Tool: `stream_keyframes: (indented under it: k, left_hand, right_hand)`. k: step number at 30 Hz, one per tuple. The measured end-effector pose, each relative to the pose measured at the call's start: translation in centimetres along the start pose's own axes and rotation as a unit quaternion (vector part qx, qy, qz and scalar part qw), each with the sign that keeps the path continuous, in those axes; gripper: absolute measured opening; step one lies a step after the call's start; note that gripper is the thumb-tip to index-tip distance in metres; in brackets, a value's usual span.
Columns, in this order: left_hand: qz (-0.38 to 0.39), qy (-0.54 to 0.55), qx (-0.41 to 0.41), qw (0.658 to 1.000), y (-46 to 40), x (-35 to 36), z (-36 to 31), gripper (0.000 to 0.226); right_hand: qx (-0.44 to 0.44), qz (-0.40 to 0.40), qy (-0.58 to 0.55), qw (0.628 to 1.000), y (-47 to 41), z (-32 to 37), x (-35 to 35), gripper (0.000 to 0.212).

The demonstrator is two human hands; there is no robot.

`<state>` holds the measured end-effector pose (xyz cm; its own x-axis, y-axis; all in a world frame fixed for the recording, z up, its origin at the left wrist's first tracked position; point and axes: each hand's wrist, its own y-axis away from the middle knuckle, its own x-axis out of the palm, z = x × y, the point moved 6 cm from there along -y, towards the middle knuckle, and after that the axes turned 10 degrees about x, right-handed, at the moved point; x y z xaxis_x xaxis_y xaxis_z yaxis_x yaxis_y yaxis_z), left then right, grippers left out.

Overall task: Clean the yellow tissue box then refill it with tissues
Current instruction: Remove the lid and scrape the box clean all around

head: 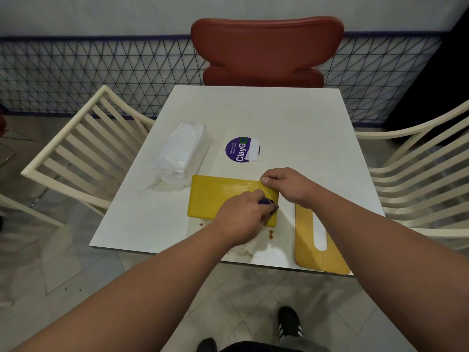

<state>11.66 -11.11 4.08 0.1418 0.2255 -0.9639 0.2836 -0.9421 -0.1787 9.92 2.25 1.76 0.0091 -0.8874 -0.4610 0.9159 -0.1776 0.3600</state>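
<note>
The yellow tissue box (215, 196) lies flat on the white table (291, 128), near its front edge. My left hand (243, 214) presses a small dark purple object (266, 201) against the box's right end; I cannot tell what the object is. My right hand (284, 184) grips the box's far right corner and holds it. The box's yellow lid (304, 240), with a long slot, lies on the table to the right, partly under my right forearm. A plastic-wrapped pack of white tissues (180, 151) rests to the left behind the box.
A round purple sticker (241, 149) is on the table's middle. Brownish stains (271, 234) mark the table near the front edge. A red chair (266, 52) stands at the far side, cream slatted chairs at left (83, 148) and right (418, 174).
</note>
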Motion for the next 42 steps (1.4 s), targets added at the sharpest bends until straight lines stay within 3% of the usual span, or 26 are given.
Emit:
stream_keyframes:
  k: [2,6,11,16,24,29,36,42]
  left_hand:
    - [0.002,-0.008,0.014,1.000,-0.6,-0.2,0.0,0.028]
    - [-0.030,-0.021,-0.052,0.998,-1.4,-1.1,1.9,0.028]
    - [0.038,-0.017,0.069,0.997,-0.3,1.0,-0.1,0.032]
    - [-0.012,0.007,-0.033,0.999,-0.4,0.0,1.7,0.031]
    - [-0.025,0.023,-0.052,0.998,0.3,0.3,2.1,0.033]
    - [-0.079,0.040,-0.216,0.972,0.7,-1.0,5.9,0.035]
    - [-0.051,0.034,-0.125,0.990,-2.0,-0.1,1.6,0.032]
    - [-0.083,0.034,-0.281,0.955,0.9,-0.7,6.8,0.036]
  right_hand:
    - [0.007,0.019,-0.002,1.000,-0.1,0.1,-0.1,0.019]
    - [0.018,0.032,-0.011,0.999,-0.4,0.1,-0.2,0.020]
    - [0.053,0.048,-0.049,0.996,-0.8,-0.2,-0.1,0.016]
    - [0.079,0.031,-0.091,0.992,-0.7,-1.1,-0.4,0.023]
    - [0.047,-0.009,-0.167,0.985,-0.2,-3.4,-0.2,0.021]
    - [0.040,-0.017,-0.156,0.987,0.0,-3.3,-0.4,0.021]
    - [0.030,-0.014,-0.155,0.987,0.0,-3.1,-0.2,0.022]
    - [0.031,-0.024,-0.143,0.989,0.0,-3.3,-0.3,0.020]
